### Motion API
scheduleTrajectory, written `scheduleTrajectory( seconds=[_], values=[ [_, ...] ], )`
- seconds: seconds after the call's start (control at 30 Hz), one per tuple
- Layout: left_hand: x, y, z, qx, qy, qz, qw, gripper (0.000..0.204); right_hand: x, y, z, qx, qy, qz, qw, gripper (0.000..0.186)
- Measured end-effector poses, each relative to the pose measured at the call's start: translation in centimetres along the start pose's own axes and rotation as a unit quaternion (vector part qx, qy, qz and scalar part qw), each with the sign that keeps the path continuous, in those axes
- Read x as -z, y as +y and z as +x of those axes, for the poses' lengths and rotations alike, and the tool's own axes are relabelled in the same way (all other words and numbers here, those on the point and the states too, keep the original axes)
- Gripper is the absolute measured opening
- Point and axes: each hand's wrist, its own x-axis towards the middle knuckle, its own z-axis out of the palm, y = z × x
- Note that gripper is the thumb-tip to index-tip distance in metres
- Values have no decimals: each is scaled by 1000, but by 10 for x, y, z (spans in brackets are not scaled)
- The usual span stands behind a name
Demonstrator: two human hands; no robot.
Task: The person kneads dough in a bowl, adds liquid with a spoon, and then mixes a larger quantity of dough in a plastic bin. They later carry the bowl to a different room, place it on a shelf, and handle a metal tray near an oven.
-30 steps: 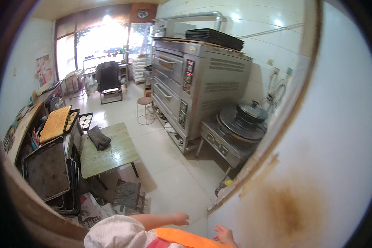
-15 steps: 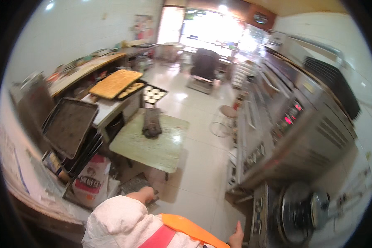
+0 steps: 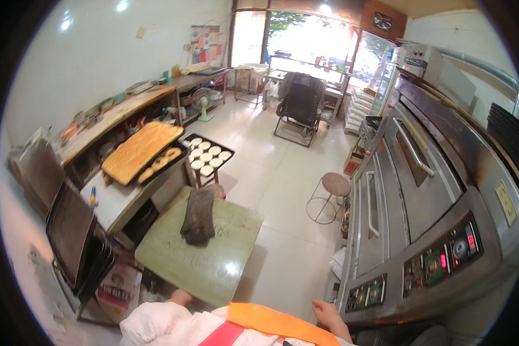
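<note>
My left hand (image 3: 180, 297) shows only as a small part at the lower edge, by the near rim of a low green table (image 3: 213, 262); its fingers are hidden. My right hand (image 3: 328, 315) hangs beside the control panel (image 3: 438, 262) of a large steel deck oven (image 3: 421, 190) and appears to hold nothing. A dark folded cloth (image 3: 199, 216) lies on the green table. My white sleeves and an orange strap fill the bottom middle.
A worktop at left carries a wooden board (image 3: 141, 150) and a tray of round dough pieces (image 3: 207, 154). Dark baking trays (image 3: 69, 230) lean at lower left. A round stool (image 3: 334, 187) and a black chair (image 3: 300, 104) stand on the tiled floor.
The view has swung left from the wall and oven side toward the room. The green table and oven front are now nearer, and both hands sit lower in the picture.
</note>
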Motion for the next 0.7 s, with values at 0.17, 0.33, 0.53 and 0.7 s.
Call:
scheduleTrajectory(
  seconds=[0.17,0.33,0.53,0.7],
  values=[
    [82,246,183,-96,29,-25,995,40,68,57,109,-124,46,-54,990,39],
    [153,390,279,-161,84,-11,983,20,171,52,249,-39,185,-23,982,33],
    [190,375,342,-49,14,24,998,21,343,-66,390,188,425,34,885,22],
    [215,336,408,96,-83,60,990,27,468,-124,448,168,624,-95,757,28]
  ],
)
